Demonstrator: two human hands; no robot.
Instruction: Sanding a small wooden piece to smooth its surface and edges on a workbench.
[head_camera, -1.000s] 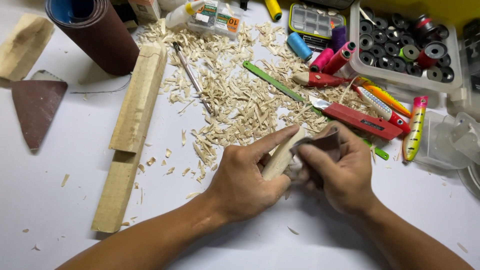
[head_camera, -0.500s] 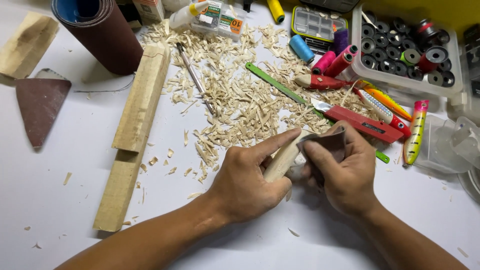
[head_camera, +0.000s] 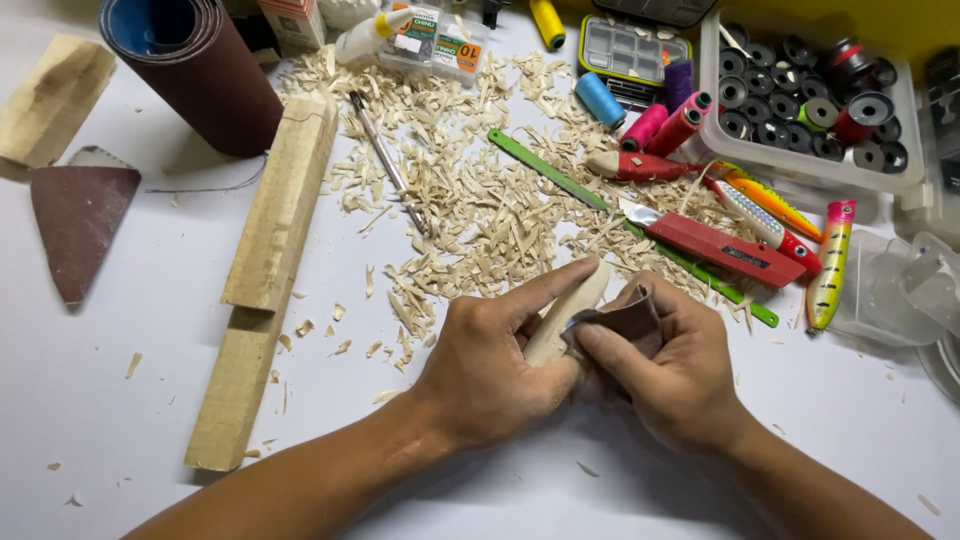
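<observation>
- Head view shows the left hand (head_camera: 490, 365) clamped around a pale carved wooden blank (head_camera: 565, 312), index finger stretched along its top edge; the blank sits low in the middle of the white table (head_camera: 130, 420), just in front of the shavings.
- Pressed against the blank's near side, the right hand (head_camera: 670, 375) pinches a folded piece of brown sandpaper (head_camera: 620, 322) between thumb and fingers.
- By my reading, the rough carving is done: the blank is rounded and tapered, and a broad heap of wood shavings (head_camera: 470, 190) lies just beyond the hands. Smoothing looks to be in hand; the wood is bare, with no paint or fittings, unlike the finished painted fishing lures (head_camera: 800, 230) to the right.
- Just beyond the right hand lie a red utility knife (head_camera: 715, 243) and a green ruler (head_camera: 560, 172), near but not touching the hands.
- To the left, well apart, rest long square wooden sticks (head_camera: 275, 210), a roll of sandpaper (head_camera: 195, 65) and a cut triangular sandpaper scrap (head_camera: 75, 225).
- At the far edge stand thread spools (head_camera: 640, 115), a small compartment box (head_camera: 630, 45) and a clear tub of bobbins (head_camera: 810, 105).
- Nothing blocks the hands; loose shavings crowd the nearest table surface.
</observation>
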